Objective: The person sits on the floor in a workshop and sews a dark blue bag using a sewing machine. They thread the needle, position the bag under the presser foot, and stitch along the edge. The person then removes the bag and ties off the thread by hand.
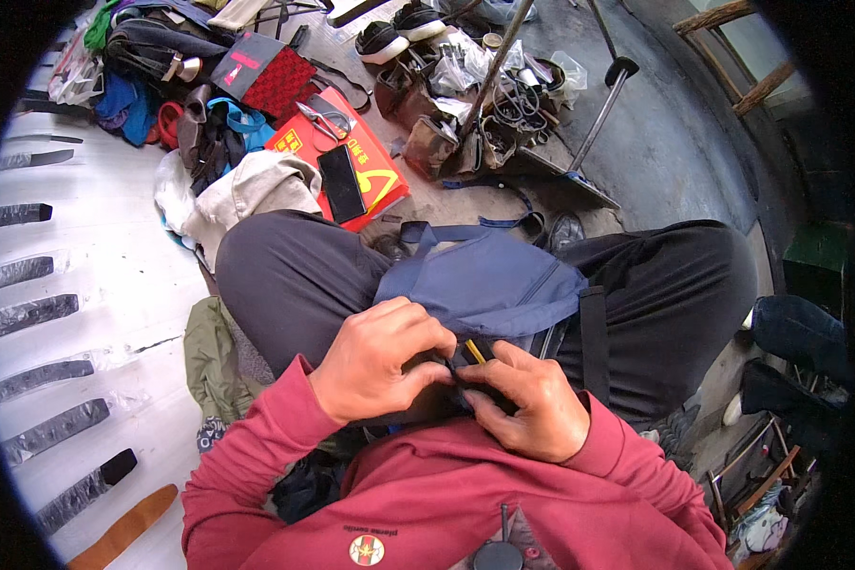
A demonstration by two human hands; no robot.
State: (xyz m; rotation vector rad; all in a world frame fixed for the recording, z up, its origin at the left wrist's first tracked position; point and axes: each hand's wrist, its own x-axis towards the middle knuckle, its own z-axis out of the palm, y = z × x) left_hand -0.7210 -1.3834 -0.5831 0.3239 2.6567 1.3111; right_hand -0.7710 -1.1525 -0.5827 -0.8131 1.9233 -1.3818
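In the head view, I look down from my remote seat on a seated person's lap, where two bare hands meet at the near edge of a blue cloth bag [489, 280]. The left hand [380, 356] has its thumb and bent fingers pinched together on a small dark piece [462, 358]; the right hand [532, 397] is closed on the same piece from its own side, thumb beneath. The piece sits between the hands, with a narrow yellow strip [475, 351] showing. The bag lies between two knees in black trousers [290, 271], and a black strap [594, 337] crosses the right thigh. Beyond the left knee I see a red box [382, 160] with a black phone [342, 183] flat along its left side. On a white surface [152, 380] to the left, dark curved strips [28, 318] line the left edge, and a brown curved piece [128, 527] lies at the near end. Past the bag, shoes [382, 42] stand beside an open, cluttered brown bag [432, 147].
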